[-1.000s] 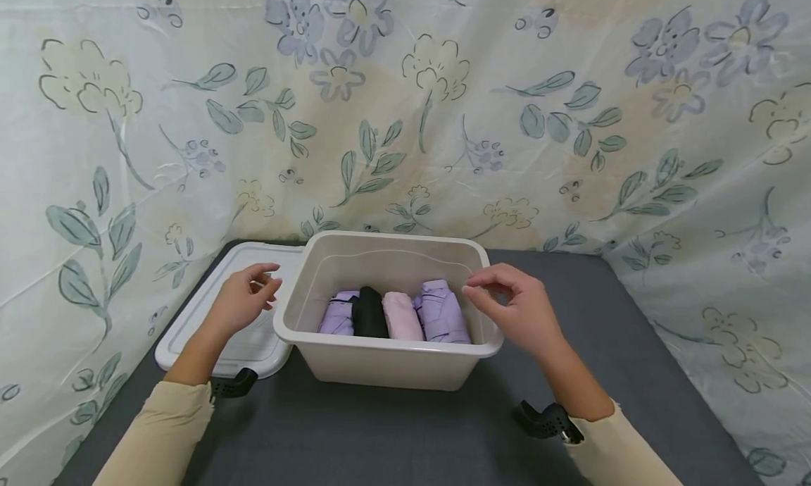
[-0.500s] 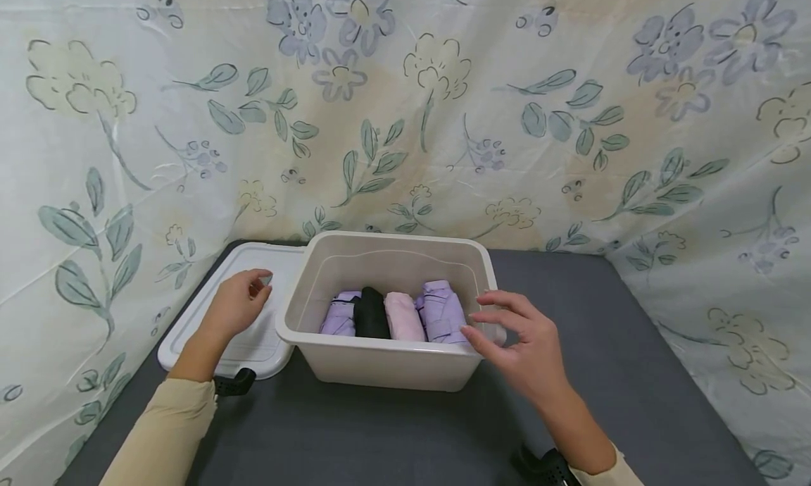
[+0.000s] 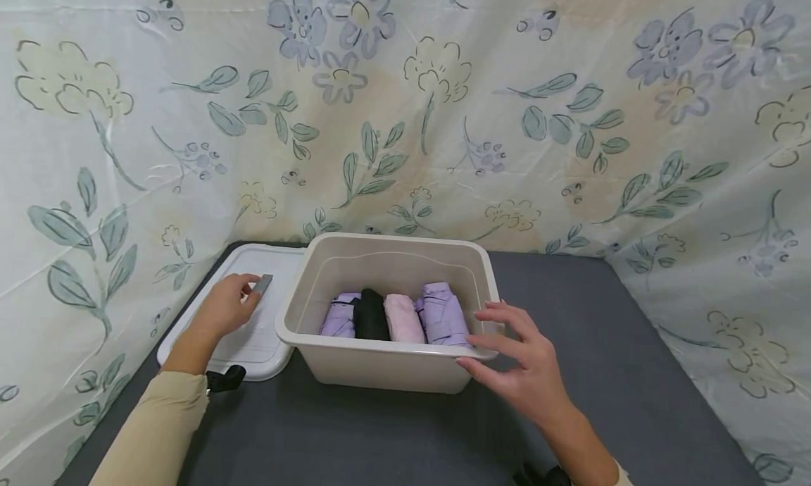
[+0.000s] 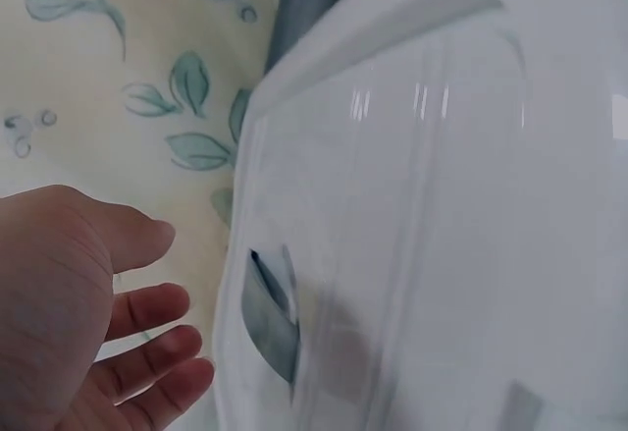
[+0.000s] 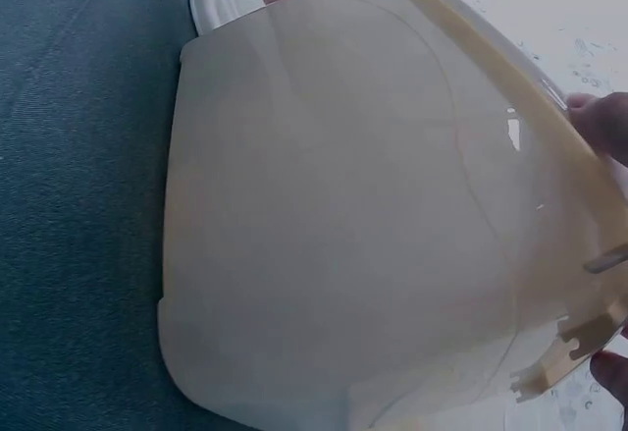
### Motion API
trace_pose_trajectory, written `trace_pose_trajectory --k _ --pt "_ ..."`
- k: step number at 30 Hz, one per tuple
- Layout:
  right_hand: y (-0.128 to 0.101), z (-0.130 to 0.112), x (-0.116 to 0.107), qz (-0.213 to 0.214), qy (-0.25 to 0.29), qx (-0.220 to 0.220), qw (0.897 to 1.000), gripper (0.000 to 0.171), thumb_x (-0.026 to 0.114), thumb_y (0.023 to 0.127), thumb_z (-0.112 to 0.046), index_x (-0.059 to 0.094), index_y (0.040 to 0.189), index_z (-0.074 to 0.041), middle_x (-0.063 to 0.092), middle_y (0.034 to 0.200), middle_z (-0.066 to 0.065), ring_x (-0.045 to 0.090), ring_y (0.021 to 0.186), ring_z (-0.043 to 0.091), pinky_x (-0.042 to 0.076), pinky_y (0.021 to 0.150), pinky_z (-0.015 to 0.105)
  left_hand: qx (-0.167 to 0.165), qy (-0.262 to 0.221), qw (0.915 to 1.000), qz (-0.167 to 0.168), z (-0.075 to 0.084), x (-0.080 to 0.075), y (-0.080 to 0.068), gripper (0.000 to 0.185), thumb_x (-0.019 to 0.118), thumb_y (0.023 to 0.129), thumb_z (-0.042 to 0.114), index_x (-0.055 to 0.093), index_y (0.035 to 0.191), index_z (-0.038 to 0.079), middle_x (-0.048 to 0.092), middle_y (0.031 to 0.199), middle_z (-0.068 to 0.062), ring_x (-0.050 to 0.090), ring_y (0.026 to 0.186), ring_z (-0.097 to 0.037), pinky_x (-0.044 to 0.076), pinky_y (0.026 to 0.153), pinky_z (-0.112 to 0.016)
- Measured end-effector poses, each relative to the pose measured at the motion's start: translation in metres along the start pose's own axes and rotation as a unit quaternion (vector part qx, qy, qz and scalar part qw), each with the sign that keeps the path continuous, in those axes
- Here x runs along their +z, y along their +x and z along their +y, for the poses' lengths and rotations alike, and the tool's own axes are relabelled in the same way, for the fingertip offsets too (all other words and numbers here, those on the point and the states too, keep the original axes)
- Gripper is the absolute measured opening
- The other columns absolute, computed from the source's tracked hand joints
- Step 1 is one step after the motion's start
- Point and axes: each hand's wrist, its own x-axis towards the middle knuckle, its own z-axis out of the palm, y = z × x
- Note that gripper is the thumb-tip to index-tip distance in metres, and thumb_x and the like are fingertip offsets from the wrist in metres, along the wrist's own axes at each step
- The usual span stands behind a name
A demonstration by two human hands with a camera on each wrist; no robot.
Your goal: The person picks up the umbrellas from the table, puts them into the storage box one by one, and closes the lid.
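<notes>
- beige bin (image 3: 380, 366) sits mid-table on the grey table (image 3: 633, 373), open top; four folded umbrellas in a row along its near wall: lilac (image 3: 338, 319), black (image 3: 370, 315), pink (image 3: 403, 318), lilac (image 3: 443, 314).
- right hand (image 3: 522, 366) at the bin's 4 o'clock corner, grip apart, fingers spread and straight, fingertips (image 3: 465, 363) at the rim; firm contact cannot be told.
- white lid (image 3: 253, 345) lies flat at the bin's 9 o'clock, touching its wall.
- left hand (image 3: 222, 310) rests over the lid, grip apart, fingers relaxed beside the grey latch (image 3: 262, 284).
- floral cloth (image 3: 405, 120) hangs behind, 9 through 3 o'clock.
</notes>
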Motion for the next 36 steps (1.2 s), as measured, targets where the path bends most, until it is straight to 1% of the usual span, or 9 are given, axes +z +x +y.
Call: trace_pose_trajectory --k 3,6,9,12,17,19,23,30,36 --pt "-0.003 0.002 0.001 0.013 0.003 -0.012 1.000 0.033 0.081 0.085 -0.046 0.082 0.089 -0.013 0.070 0.113 0.015 0.060 0.124 0.031 0.041 0.115 0.022 -0.004 0.009 0.9999 -0.003 -0.004 0.001 0.000 0.040 0.061 0.095 0.010 0.061 0.129 -0.009 0.064 0.102 -0.029 0.061 0.086 -0.038 0.052 0.075 -0.053" --pt "-0.005 0.002 0.001 0.021 0.001 -0.027 0.999 0.032 0.080 0.087 -0.044 0.082 0.089 -0.012 0.069 0.112 0.018 0.060 0.122 0.031 0.042 0.114 0.023 -0.015 0.019 0.9997 -0.001 -0.008 0.002 0.000 0.040 0.062 0.094 0.010 0.061 0.129 -0.010 0.063 0.105 -0.032 0.062 0.091 -0.043 0.052 0.077 -0.055" --pt "-0.006 0.002 0.002 0.033 0.000 -0.053 0.998 0.029 0.081 0.088 -0.040 0.082 0.091 -0.010 0.067 0.111 0.021 0.060 0.117 0.032 0.042 0.115 0.024 -0.031 0.028 0.9991 -0.007 -0.011 0.004 0.001 0.041 0.062 0.095 0.011 0.060 0.130 -0.009 0.061 0.109 -0.033 0.061 0.098 -0.047 0.052 0.081 -0.058" --pt "-0.006 0.001 0.003 0.048 -0.002 -0.081 0.996 0.027 0.081 0.089 -0.035 0.082 0.092 -0.008 0.065 0.108 0.024 0.060 0.111 0.033 0.042 0.116 0.027 -0.043 0.032 0.9984 -0.015 -0.013 0.005 0.001 0.042 0.063 0.095 0.013 0.060 0.132 -0.007 0.059 0.112 -0.033 0.059 0.102 -0.048 0.051 0.083 -0.058" --pt "-0.005 -0.002 0.006 0.068 -0.006 -0.108 0.992 0.025 0.080 0.090 -0.030 0.082 0.092 -0.005 0.063 0.103 0.027 0.059 0.104 0.032 0.042 0.117 0.032 -0.035 0.042 0.9984 -0.015 -0.017 0.008 0.000 0.039 0.065 0.094 0.012 0.063 0.130 -0.004 0.059 0.112 -0.031 0.057 0.101 -0.049 0.049 0.082 -0.059" --pt "-0.004 -0.002 0.006 0.076 -0.004 -0.115 0.990 0.025 0.080 0.091 -0.029 0.082 0.091 -0.004 0.062 0.101 0.028 0.058 0.103 0.032 0.042 0.117 0.033 -0.034 0.047 0.9982 -0.016 -0.019 0.010 0.000 0.039 0.066 0.094 0.011 0.065 0.129 -0.004 0.058 0.113 -0.032 0.057 0.101 -0.050 0.048 0.082 -0.059" --pt "-0.005 -0.001 0.006 0.086 -0.003 -0.126 0.988 0.024 0.079 0.091 -0.027 0.082 0.090 -0.003 0.061 0.097 0.028 0.057 0.101 0.033 0.043 0.116 0.035 -0.041 0.054 0.9974 -0.024 -0.022 0.011 0.001 0.040 0.066 0.094 0.013 0.064 0.131 -0.004 0.056 0.117 -0.033 0.055 0.103 -0.053 0.047 0.085 -0.062" --pt "-0.005 -0.001 0.006 0.083 -0.015 -0.132 0.988 0.025 0.077 0.093 -0.028 0.082 0.091 -0.003 0.061 0.096 0.027 0.056 0.099 0.034 0.044 0.116 0.034 -0.058 0.060 0.9959 -0.035 -0.024 0.010 0.000 0.043 0.065 0.095 0.015 0.061 0.133 -0.005 0.054 0.118 -0.034 0.053 0.105 -0.056 0.046 0.087 -0.064" --pt "0.001 -0.003 0.002 0.083 -0.017 -0.145 0.986 0.024 0.077 0.093 -0.027 0.082 0.088 -0.003 0.060 0.092 0.025 0.057 0.095 0.034 0.045 0.114 0.032 -0.065 0.060 0.9952 -0.040 -0.027 0.008 0.002 0.044 0.064 0.094 0.014 0.060 0.133 -0.006 0.055 0.116 -0.035 0.055 0.102 -0.054 0.048 0.084 -0.062"
